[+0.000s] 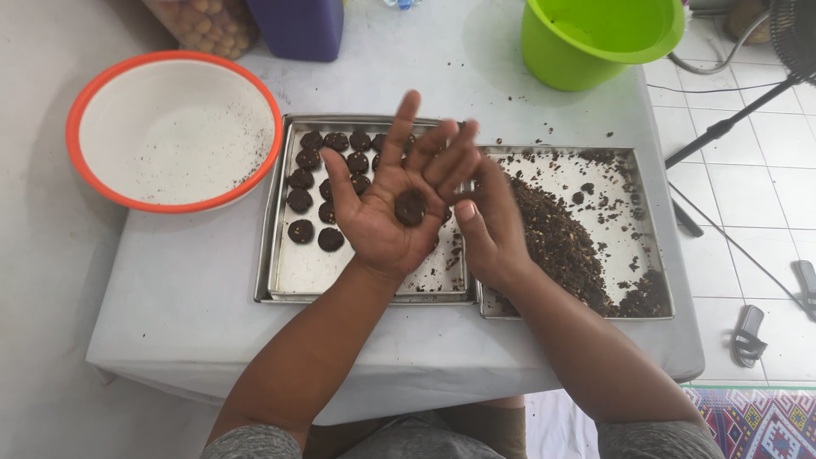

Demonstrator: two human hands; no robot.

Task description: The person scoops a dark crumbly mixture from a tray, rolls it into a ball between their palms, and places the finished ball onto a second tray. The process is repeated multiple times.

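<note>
- Nearest, the left hand [395,208] is held palm up and spread flat, fingers fanned out; a small dark dough disc [410,206] lies loose in the middle of the palm, not gripped.
- The right hand [490,223] stands edge-on just beside it, fingers lightly curled and touching the left fingertips, holding nothing that shows.
- The disc looks light, soft and crumbly (flecks of nut or grain show in it), so it would likely dent or break under a hard pinch; a gentle hold at its rim, or a cupped palm beneath, seems safest.
- Below the left hand, a metal tray [293,270] carries rows of finished dark rounds [300,201] at its far left part.
- Touching its right side, a second tray [656,255] holds a loose heap of dark crumbly mix [561,246].
- Farther off on the white table [170,289]: an orange-rimmed white bowl [174,129] dusted with crumbs at left, and a green plastic bowl [595,38] at the far right.
</note>
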